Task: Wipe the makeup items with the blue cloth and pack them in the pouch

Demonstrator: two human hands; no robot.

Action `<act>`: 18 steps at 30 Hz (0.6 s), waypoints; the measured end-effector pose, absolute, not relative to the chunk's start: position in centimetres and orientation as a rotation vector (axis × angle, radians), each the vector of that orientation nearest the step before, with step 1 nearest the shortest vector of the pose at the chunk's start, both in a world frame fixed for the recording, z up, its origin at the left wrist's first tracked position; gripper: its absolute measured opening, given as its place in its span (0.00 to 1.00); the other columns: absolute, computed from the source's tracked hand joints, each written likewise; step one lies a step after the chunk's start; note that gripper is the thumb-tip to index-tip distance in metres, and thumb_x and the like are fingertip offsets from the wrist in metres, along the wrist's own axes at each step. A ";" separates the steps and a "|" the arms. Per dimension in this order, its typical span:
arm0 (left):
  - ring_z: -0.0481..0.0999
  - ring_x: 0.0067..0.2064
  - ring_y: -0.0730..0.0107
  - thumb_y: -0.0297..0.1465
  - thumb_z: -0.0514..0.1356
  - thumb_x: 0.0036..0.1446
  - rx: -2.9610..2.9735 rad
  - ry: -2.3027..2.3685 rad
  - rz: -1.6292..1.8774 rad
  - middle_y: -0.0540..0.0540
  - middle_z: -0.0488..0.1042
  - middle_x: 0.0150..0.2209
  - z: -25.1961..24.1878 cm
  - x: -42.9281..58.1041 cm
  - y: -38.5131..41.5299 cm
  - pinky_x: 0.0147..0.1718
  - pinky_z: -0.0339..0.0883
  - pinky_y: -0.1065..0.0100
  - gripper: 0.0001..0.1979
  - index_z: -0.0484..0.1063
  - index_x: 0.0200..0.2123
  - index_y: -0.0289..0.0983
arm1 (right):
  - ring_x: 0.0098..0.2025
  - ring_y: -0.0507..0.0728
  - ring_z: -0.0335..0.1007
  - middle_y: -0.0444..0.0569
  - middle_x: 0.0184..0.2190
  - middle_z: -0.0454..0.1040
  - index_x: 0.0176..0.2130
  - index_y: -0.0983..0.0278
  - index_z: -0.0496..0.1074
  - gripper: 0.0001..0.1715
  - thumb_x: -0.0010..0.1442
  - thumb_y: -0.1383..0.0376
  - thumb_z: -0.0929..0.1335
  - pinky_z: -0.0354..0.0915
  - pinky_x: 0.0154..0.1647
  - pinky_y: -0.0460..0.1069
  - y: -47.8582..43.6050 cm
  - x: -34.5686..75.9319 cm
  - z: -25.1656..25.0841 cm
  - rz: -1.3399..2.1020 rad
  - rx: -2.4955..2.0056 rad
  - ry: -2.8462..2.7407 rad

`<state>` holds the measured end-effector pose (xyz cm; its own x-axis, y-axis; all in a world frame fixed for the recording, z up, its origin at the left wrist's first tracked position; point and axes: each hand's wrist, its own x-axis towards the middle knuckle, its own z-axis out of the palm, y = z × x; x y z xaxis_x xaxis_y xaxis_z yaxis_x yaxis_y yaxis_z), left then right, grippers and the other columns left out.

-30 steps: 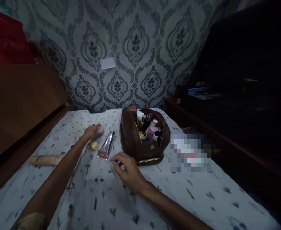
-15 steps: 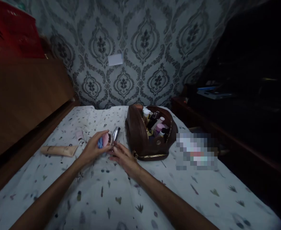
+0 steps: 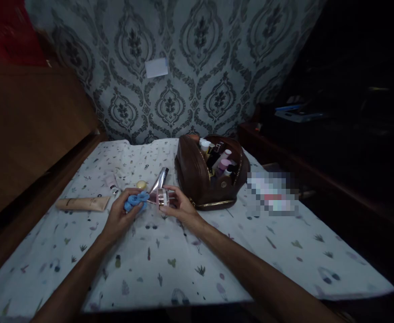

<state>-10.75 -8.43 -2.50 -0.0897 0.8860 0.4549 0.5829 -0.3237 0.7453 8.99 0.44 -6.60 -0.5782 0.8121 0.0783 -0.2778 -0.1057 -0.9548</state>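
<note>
My left hand (image 3: 119, 214) is closed round a crumpled blue cloth (image 3: 135, 201), held just above the patterned sheet (image 3: 170, 260). My right hand (image 3: 179, 207) pinches a small pink jar (image 3: 163, 196) with a gold band, its end toward the cloth. Both hands meet in front of an open brown toiletry bag (image 3: 197, 177) that stands upright and is packed with several small bottles and tubes (image 3: 217, 161). A metallic pink tube (image 3: 159, 179) lies on the sheet just behind the hands.
A beige tube (image 3: 82, 204), a small pink tube (image 3: 111, 184) and a small yellow round thing (image 3: 141, 184) lie on the sheet at the left. A wooden board (image 3: 32, 134) rises on the left, dark furniture (image 3: 318, 148) on the right, and patterned wallpaper (image 3: 183, 67) behind.
My left hand left the far items and came back holding the blue cloth. My right hand lifted from the sheet and now holds the pink jar against the cloth.
</note>
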 end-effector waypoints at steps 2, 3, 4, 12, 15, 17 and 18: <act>0.75 0.51 0.62 0.31 0.60 0.63 2.139 1.561 1.464 0.44 0.75 0.49 -2.3 -10.0 -8.6 0.51 0.69 0.60 0.09 0.71 0.47 0.40 | 0.46 0.56 0.70 0.47 0.45 0.71 0.57 0.57 0.66 0.46 0.41 0.56 0.80 0.70 0.45 0.52 0.3 8.8 -7.0 1.680 -0.657 -1.501; 0.74 0.53 0.61 0.29 0.59 0.64 2.278 1.494 1.460 0.43 0.75 0.51 -2.2 -9.5 -8.6 0.52 0.68 0.59 0.11 0.71 0.49 0.41 | 0.47 0.57 0.70 0.48 0.46 0.70 0.57 0.57 0.65 0.47 0.41 0.56 0.81 0.70 0.45 0.52 0.2 8.7 -7.3 1.623 -0.663 -1.557; 0.73 0.55 0.60 0.28 0.59 0.64 2.403 1.427 1.417 0.42 0.74 0.53 -2.2 -9.1 -8.7 0.54 0.67 0.58 0.13 0.70 0.51 0.41 | 0.48 0.58 0.69 0.49 0.47 0.69 0.57 0.58 0.66 0.47 0.41 0.55 0.80 0.70 0.46 0.52 0.1 8.6 -7.5 1.565 -0.655 -1.614; 0.73 0.54 0.61 0.31 0.55 0.67 2.312 1.409 1.189 0.41 0.75 0.51 -1.8 -7.7 -8.4 0.54 0.66 0.59 0.10 0.73 0.48 0.39 | 0.52 0.60 0.66 0.51 0.49 0.66 0.58 0.58 0.67 0.43 0.46 0.55 0.79 0.68 0.52 0.56 -0.2 9.0 -8.0 1.321 -0.512 -1.915; 0.71 0.53 0.60 0.35 0.55 0.67 2.119 1.465 1.204 0.41 0.73 0.49 -1.6 -8.0 -8.4 0.54 0.65 0.59 0.10 0.74 0.45 0.39 | 0.53 0.61 0.66 0.52 0.50 0.66 0.58 0.59 0.66 0.43 0.48 0.54 0.79 0.67 0.53 0.56 -0.3 9.2 -7.5 1.305 -0.455 -1.980; 0.71 0.51 0.60 0.37 0.55 0.66 2.020 1.515 1.221 0.43 0.72 0.45 -1.6 -8.1 -8.3 0.52 0.65 0.60 0.11 0.75 0.43 0.39 | 0.53 0.61 0.66 0.52 0.50 0.67 0.58 0.59 0.66 0.42 0.49 0.53 0.78 0.67 0.53 0.56 -0.3 9.4 -7.2 1.296 -0.414 -2.007; 0.71 0.50 0.61 0.38 0.55 0.66 1.973 1.530 1.223 0.44 0.71 0.44 -1.6 -8.3 -8.3 0.51 0.65 0.61 0.12 0.75 0.41 0.39 | 0.54 0.61 0.66 0.52 0.50 0.67 0.58 0.60 0.66 0.41 0.49 0.53 0.78 0.66 0.54 0.57 -0.3 9.5 -7.0 1.292 -0.393 -2.017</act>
